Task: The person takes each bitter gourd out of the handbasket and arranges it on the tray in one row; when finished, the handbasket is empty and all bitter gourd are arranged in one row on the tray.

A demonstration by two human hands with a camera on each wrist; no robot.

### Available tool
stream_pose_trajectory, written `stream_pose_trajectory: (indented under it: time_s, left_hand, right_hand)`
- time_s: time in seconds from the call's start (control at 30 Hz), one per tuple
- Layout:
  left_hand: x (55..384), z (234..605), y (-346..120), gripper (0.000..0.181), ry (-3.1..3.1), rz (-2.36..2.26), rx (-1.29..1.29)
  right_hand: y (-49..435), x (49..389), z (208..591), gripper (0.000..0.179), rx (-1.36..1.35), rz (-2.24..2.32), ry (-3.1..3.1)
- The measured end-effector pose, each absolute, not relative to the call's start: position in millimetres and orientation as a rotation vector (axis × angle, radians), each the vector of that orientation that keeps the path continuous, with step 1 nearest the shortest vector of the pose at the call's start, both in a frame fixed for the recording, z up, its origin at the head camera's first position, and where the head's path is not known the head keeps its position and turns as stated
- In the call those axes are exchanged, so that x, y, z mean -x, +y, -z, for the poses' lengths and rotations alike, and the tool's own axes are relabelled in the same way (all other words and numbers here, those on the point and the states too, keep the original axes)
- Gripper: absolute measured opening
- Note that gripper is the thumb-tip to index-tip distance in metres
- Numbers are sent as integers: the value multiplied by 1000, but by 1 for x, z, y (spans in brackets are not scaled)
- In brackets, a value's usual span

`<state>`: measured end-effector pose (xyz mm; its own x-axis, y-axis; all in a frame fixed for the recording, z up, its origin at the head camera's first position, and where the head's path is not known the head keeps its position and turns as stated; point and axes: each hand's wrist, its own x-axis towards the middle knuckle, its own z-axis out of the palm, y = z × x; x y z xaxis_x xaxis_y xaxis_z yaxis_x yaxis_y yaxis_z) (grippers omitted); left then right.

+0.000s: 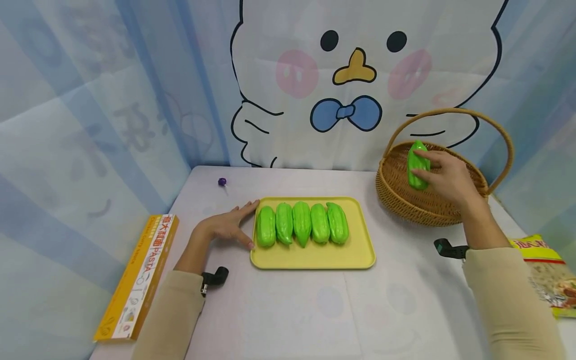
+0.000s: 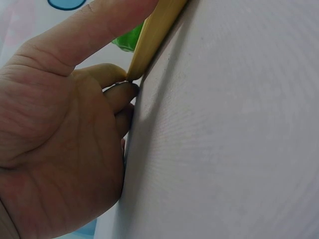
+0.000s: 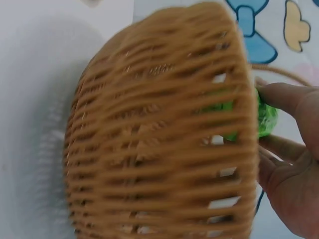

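Note:
My right hand (image 1: 445,175) pinches a green ribbed toy vegetable (image 1: 418,167) between thumb and fingers. The vegetable stands upright over the opening of a woven basket (image 1: 400,212); in the right wrist view the basket's side (image 3: 164,134) hides part of it. Several similar green vegetables (image 1: 302,222) lie side by side in a row on a yellow tray (image 1: 315,260). At the tray's left edge rests my left hand (image 1: 227,225), thumb and forefinger spread along the rim. The left wrist view shows the thumb (image 2: 94,32) against the tray's side (image 2: 157,35).
A yellow pasta box (image 1: 137,277) lies along the table's left edge. A small purple lollipop (image 1: 222,182) is at the back left. At the right edge sits a yellow-topped food bag (image 1: 551,275), partly behind the sleeve. The basket's tall handle (image 1: 454,111) arches over its opening.

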<state>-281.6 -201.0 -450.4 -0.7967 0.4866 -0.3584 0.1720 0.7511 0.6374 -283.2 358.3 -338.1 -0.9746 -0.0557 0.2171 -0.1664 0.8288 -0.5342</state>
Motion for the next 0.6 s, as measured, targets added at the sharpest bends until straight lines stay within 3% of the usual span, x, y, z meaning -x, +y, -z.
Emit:
stream_pose_trajectory:
  time_s: [0.6]
  left_hand:
    - [280,448,-200,140,2422,-815,-482]
  right_hand:
    - [311,270,323,60,-267,-956,-2716]
